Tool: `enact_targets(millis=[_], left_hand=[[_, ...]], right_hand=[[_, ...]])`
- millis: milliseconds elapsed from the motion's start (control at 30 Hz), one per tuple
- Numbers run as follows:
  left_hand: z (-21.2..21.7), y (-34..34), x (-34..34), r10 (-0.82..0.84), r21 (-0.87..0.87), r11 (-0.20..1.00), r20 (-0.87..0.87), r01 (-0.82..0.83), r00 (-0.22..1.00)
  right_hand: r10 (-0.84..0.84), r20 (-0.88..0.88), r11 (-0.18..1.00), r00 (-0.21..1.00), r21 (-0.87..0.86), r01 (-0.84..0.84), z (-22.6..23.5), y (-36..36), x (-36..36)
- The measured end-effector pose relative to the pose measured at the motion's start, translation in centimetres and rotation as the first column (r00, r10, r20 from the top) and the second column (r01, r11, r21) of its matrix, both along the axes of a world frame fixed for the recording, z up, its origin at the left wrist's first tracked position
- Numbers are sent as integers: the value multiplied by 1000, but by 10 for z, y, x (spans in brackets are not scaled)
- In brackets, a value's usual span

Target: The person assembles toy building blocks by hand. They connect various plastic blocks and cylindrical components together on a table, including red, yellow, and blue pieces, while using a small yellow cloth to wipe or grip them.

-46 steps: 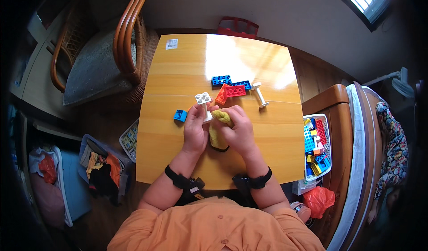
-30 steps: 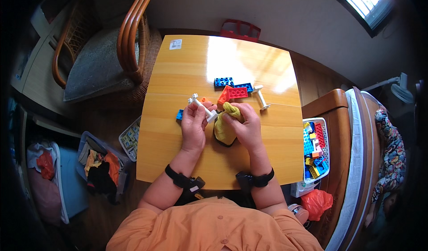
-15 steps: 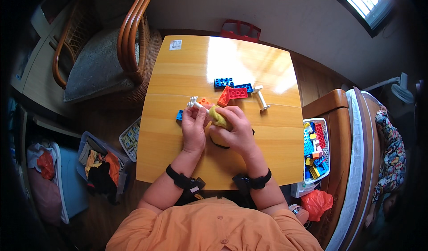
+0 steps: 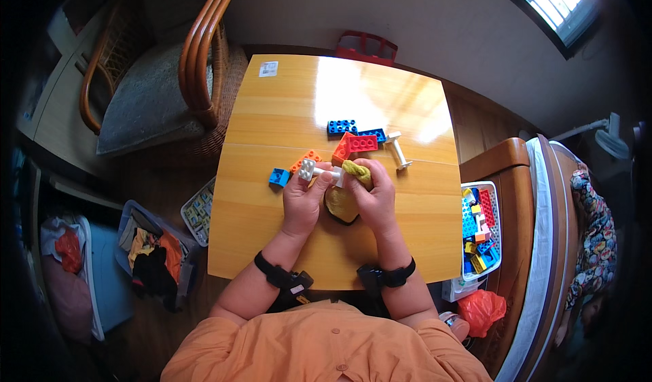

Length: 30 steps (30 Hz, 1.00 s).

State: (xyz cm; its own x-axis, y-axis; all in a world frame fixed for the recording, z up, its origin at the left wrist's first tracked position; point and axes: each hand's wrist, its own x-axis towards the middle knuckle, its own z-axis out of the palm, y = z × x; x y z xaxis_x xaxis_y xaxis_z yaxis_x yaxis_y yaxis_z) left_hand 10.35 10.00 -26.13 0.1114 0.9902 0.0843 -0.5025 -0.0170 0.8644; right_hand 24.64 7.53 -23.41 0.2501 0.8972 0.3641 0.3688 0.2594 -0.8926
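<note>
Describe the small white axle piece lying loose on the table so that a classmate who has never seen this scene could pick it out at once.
On the square wooden table, look past the person's right hand to the cluster of red and blue plastic bricks. Just right of it lies the white axle piece, a thin rod with a flat end, the only loose white, studless part there.

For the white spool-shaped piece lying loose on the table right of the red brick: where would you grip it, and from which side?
Grip the white spool piece across its thin middle shaft, coming straight down from above. It lies flat on the table with wider ends, so fingers fit astride the shaft. The blue brick sits close on its left.
</note>
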Motion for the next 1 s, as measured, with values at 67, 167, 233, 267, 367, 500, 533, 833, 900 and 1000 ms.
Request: enact_targets(millis=[67, 167, 233, 267, 367, 500, 533, 833, 900, 1000], left_hand=[[-1, 0, 0, 37, 16, 999, -45, -36, 998], [-6, 3, -4, 109, -4, 994, -6, -109, 994], [-5, 5, -5, 129, -7, 992, 19, -128, 992], [-4, 4, -6, 129, -7, 992, 20, -129, 991], [0, 0, -4, 147, -37, 988, 8, -147, 989], [-4, -1, -4, 140, 57, 989, -17, -139, 990], [-1, -3, 1, 119, 67, 991, -43, -116, 992], [0, -5, 4, -143, 179, 974, -3, 142, 990], [-1, -3, 6, -259, 92, 958, -127, 271, 958], [-6, -3, 6, -374, -42, 921, -365, 386, 853]], right_hand=[[-19, 18, 1000, 1000, 21, 18, 3, 1, -1], [73, 79, 994, 994, 80, -80, 7, 1, -6], [175, 89, 980, 981, 84, -182, 11, -2, -8], [186, 70, 981, 980, 44, -190, 10, -3, -7], [113, 143, 991, 983, 49, -121, 5, -4, 3], [-16, 339, 983, 941, 177, -47, 19, -4, 7], [20, 319, 984, 948, 163, -76, 17, -3, 9], [-59, 157, 961, 986, 277, 13, 6, -4, 10], [-66, -89, 977, 994, 198, 83, 9, -20, 33], [-101, -386, 976, 917, 140, 166, 23, -62, 85]])
